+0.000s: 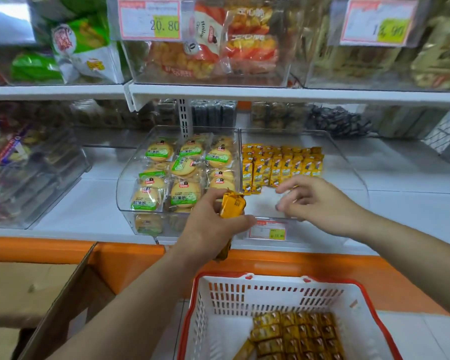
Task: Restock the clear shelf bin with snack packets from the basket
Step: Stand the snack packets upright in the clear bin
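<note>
The left hand (211, 221) is gripping yellow foil snack packets (233, 205), long axis near-far; bare floor of the clear plastic shelf bin (260, 203) is lying just right, under the slack, empty right hand (315, 201).

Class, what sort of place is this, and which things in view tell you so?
Probably a shop's snack aisle: a price tag on the upper shelf, the clear shelf bin of yellow snack packets, and a basket holding more.

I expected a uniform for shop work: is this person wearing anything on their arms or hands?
The left hand and right hand are bare: no gloves, rings, watch or bracelet visible. No sleeves show either; both arms are uncovered as far as the picture reaches.
</note>
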{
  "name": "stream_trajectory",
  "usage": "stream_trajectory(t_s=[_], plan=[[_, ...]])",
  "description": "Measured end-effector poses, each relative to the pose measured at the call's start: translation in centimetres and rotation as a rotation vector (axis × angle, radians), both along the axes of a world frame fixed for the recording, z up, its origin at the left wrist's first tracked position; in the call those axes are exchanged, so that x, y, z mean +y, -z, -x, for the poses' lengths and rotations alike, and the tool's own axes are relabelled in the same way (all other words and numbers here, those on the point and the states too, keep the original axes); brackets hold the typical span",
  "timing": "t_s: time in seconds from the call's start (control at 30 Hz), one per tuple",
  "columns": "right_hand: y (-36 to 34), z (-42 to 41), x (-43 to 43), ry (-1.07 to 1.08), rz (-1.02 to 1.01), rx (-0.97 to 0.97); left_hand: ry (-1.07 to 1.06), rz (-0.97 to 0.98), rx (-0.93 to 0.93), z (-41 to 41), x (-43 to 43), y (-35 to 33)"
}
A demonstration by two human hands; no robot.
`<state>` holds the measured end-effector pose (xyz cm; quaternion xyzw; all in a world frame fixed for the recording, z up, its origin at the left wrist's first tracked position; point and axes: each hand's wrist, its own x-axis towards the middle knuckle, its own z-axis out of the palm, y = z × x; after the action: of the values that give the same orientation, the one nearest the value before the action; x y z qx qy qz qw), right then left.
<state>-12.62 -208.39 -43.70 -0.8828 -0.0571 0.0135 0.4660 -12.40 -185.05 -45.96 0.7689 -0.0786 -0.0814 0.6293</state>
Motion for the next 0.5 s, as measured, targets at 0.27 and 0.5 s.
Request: stream_trajectory(t_s=[0.27, 0.5], plan=[[-0.2, 5.5, 2.7, 0.035, -0.431, 0.297, 0.106, -0.122, -0.094, 2.8, -3.0, 0.6], [0.3, 5.6, 2.3, 0.105, -0.400, 0.324, 0.170, -0.190, -0.092, 3.8, -4.6, 0.8]])
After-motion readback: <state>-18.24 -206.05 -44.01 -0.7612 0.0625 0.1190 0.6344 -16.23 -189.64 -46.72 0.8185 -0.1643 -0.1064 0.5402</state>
